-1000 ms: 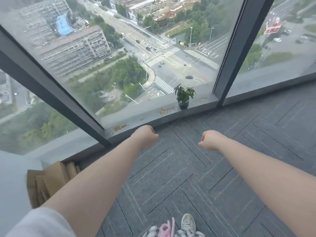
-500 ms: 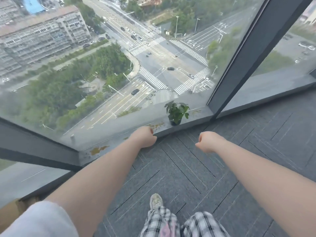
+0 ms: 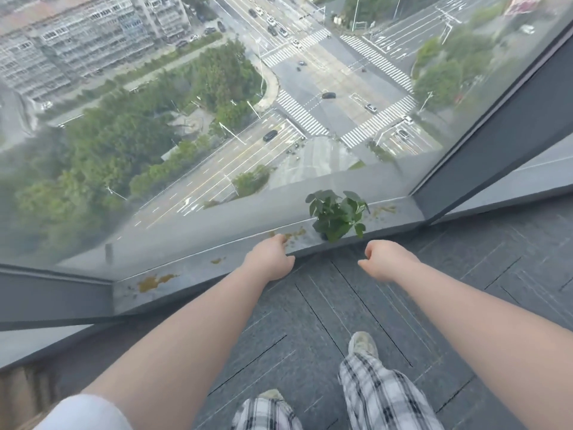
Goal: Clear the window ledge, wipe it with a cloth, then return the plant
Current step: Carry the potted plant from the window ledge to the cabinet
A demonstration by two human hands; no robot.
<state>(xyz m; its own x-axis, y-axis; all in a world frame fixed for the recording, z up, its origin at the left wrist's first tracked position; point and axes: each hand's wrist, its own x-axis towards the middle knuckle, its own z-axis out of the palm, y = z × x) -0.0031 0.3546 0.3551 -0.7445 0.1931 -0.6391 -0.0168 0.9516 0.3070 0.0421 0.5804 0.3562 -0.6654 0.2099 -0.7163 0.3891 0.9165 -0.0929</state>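
The fingers of the left hand (image 3: 270,261) are curled inward toward the palm and hold nothing; the fingertips (image 3: 281,238) reach over the front edge of the window ledge (image 3: 192,268), though actual contact cannot be confirmed. The fingers of the right hand (image 3: 386,263) are likewise curled into a loose fist, empty, hovering above the grey carpet tiles (image 3: 356,305) just short of the ledge.

The potted plant (image 3: 336,217) stands upright on the ledge, just beyond and between the two hands, nearer the right one. Its pot is almost entirely hidden under the foliage. Yellow-brown stains (image 3: 155,282) mark the ledge surface to the left, with further patches just beside the plant on both sides.

Step in hand: clearing the ledge. The plant is not yet lifted, and no cloth is visible in the head view.

Next move, as judged: uncurl both hands, reach under the leaves, and grip the pot at its sides. Keep it upright while lifting to avoid spilling soil. Set it on the carpet well apart from the wiping area.
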